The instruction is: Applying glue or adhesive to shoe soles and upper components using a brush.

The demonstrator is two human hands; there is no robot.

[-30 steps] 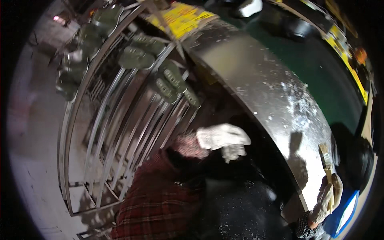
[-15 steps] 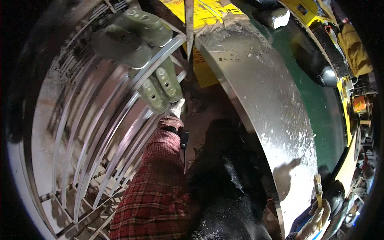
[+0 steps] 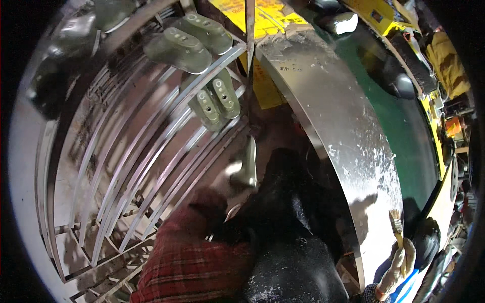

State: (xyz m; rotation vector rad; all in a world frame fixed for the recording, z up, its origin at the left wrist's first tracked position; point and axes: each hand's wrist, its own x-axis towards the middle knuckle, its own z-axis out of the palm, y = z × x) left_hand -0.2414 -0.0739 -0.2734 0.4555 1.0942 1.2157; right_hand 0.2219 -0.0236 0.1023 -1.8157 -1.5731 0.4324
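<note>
At a scuffed metal bench (image 3: 333,106), the right hand (image 3: 400,266) pinches a tan-bristled brush (image 3: 396,222); whether the left hand (image 3: 234,169) grips is unclear.

My left hand (image 3: 234,169) is motion-blurred; can't make out fingers or how they meet the pale green piece (image 3: 249,160). Bottom edge crops my right cuff (image 3: 372,293). Green pieces (image 3: 113,12), far upper left: smeared. Marks (image 3: 291,67): too small.
</note>
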